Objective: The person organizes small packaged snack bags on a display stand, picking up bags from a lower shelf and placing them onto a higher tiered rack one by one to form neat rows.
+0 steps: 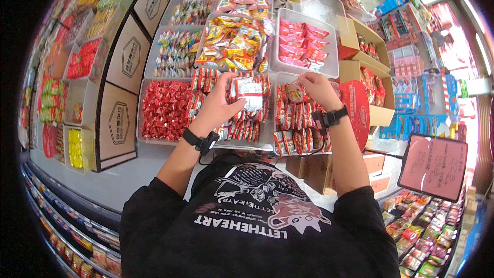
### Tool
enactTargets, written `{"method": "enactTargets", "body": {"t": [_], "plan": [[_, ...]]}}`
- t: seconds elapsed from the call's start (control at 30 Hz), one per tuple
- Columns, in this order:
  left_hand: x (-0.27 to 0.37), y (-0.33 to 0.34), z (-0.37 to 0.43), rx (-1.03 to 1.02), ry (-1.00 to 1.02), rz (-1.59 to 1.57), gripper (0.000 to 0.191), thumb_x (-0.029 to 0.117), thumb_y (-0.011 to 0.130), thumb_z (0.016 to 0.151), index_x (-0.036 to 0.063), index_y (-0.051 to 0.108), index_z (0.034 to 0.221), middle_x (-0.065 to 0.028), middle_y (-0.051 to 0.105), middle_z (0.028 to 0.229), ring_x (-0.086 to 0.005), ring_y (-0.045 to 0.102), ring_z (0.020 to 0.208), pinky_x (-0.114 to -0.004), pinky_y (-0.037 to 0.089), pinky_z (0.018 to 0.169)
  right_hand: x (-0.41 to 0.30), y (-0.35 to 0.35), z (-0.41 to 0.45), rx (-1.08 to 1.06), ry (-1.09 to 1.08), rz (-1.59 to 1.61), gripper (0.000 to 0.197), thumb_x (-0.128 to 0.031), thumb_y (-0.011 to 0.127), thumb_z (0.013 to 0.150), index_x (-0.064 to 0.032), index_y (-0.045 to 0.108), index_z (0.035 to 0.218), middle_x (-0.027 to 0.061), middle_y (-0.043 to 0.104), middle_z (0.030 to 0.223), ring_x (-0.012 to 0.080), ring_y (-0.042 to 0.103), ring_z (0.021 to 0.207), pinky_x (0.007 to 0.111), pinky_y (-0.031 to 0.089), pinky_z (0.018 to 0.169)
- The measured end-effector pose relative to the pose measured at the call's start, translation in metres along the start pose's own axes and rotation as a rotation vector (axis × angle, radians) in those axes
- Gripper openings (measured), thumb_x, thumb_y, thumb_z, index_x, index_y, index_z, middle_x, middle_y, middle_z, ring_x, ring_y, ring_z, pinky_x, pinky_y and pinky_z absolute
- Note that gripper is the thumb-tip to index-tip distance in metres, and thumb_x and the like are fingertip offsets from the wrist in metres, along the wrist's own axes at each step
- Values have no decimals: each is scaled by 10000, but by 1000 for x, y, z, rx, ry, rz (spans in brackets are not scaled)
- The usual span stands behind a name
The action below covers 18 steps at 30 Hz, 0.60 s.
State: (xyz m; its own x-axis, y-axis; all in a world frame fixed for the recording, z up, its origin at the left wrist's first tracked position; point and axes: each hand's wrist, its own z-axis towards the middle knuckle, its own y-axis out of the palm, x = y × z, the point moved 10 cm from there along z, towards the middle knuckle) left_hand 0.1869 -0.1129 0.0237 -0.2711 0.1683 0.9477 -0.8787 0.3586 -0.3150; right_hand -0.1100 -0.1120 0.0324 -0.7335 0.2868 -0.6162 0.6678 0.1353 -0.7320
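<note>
Several flat red and silver snack packets point(251, 92) are in my left hand point(223, 104), its thumb and fingers around them, above a bin of upright red packets point(247, 131). My right hand point(318, 88) pinches the top edge of a clear-fronted snack packet point(296, 93) between thumb and fingers, over the neighbouring bin of red and silver packets point(295, 117). Those packets stand in rows. Both wrists wear black straps with small devices. The bin floors beneath the packets are hidden.
Left of my left hand is a bin of red-wrapped sweets point(164, 110). Behind lie bins of yellow packets point(233, 42) and pink packets point(303, 44). Cardboard boxes point(380, 116) stand at the right, near a pink handwritten sign point(432, 166) on an arm.
</note>
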Motion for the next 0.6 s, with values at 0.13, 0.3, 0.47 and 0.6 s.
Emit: {"method": "enactTargets", "body": {"t": [0.13, 0.3, 0.47, 0.6], "plan": [[37, 30, 36, 28, 7, 303, 700, 326, 756, 786, 60, 446, 1355, -261, 632, 1218, -413, 637, 1109, -472, 508, 932, -16, 0, -52, 18, -83, 470, 315, -204, 639, 997, -5, 615, 1240, 40, 684, 941, 89, 617, 801, 264, 503, 711], [90, 106, 54, -48, 151, 351, 792, 281, 801, 838, 74, 364, 1465, -228, 643, 1238, -321, 702, 1008, -419, 548, 871, -8, 24, -83, 79, -132, 739, 692, -325, 698, 980, -16, 383, 1511, 137, 599, 1324, 176, 627, 1080, 337, 536, 885], [88, 158, 46, -161, 96, 106, 719, 175, 740, 925, 20, 339, 1501, -171, 591, 1309, -158, 674, 864, -305, 560, 748, 43, 17, -98, 150, -40, 1072, 672, -343, 708, 968, 0, 421, 1471, 126, 653, 1209, 173, 642, 1070, 318, 530, 905], [110, 196, 29, -310, 155, 45, 599, 76, 683, 936, -2, 420, 1469, -159, 570, 1300, -161, 663, 942, -301, 549, 800, 71, -9, -111, 347, -48, 946, 668, -371, 788, 885, 59, 516, 1316, 171, 683, 1157, 206, 678, 1035, 347, 540, 890]]}}
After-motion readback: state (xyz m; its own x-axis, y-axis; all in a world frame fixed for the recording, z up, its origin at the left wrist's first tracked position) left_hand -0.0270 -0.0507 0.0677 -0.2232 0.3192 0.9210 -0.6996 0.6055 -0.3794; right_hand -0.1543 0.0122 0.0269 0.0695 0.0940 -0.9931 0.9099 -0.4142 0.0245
